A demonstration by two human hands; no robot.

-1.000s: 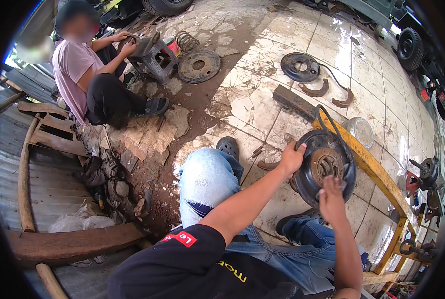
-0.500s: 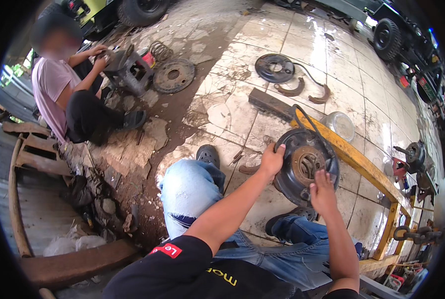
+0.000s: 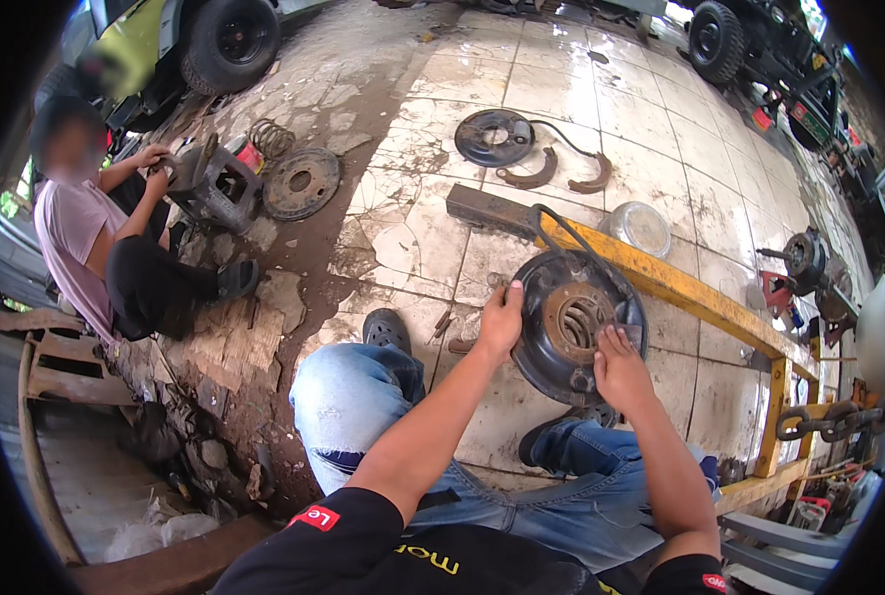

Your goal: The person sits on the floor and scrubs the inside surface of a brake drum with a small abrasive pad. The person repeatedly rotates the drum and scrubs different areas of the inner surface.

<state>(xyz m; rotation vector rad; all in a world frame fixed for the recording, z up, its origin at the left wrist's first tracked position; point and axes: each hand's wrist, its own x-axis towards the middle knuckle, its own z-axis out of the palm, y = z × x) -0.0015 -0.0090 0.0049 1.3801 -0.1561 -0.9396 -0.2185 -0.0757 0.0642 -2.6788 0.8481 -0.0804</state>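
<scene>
A round black brake backing plate (image 3: 546, 362) with a rusty centre ring stands tilted in front of my knees. My left hand (image 3: 500, 322) grips its left rim, thumb on the face. Over the right part of the face, my right hand (image 3: 621, 372) has its fingers pressed together against the plate. A small dull grey-brown piece (image 3: 635, 338) shows beside these fingertips; its kind is unclear. A black cable (image 3: 573, 230) loops from the plate's top. Farther off lie a second backing plate (image 3: 482, 139) and two curved brake shoes (image 3: 531, 171).
A yellow metal frame (image 3: 685, 293) runs behind the plate to the right, with a chain (image 3: 834, 421) near its end. A clear round container (image 3: 641, 228) sits beyond it. At the left, a person (image 3: 90, 218) squats by a grey stool (image 3: 214, 188) and a rusty disc (image 3: 301, 183).
My view has shifted, so the scene sits farther left. My right hand has moved slightly over the plate's face, its fingers now closer together. My left hand keeps its hold on the rim.
</scene>
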